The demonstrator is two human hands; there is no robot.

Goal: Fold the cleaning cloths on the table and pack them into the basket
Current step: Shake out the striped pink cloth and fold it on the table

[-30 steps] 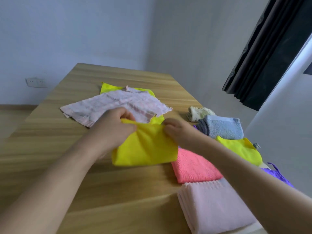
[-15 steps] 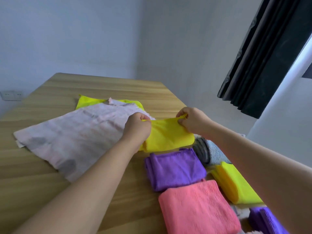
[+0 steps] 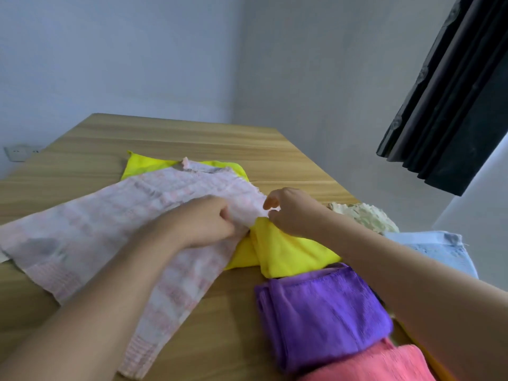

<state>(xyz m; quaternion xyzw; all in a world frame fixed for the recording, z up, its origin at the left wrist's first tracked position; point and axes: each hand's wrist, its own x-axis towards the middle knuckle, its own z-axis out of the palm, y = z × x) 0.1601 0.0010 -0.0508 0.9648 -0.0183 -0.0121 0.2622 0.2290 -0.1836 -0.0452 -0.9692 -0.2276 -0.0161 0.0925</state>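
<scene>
A large pink-and-white checked cloth lies spread on the wooden table. My left hand grips its bunched right corner. My right hand pinches the same corner from the other side, just above a folded yellow cloth. That yellow cloth lies at the far end of a row with a folded purple cloth and a folded coral-pink cloth. A lime-yellow cloth shows from under the checked one. No basket is plainly visible.
A light blue towel and a cream cloth lie at the table's right edge, partly behind my right arm. A dark curtain hangs at the upper right. A wall socket is at far left.
Both hands let go of the folded yellow cloth, which now lies beside the purple one. They have moved left onto the corner of the checked cloth.
</scene>
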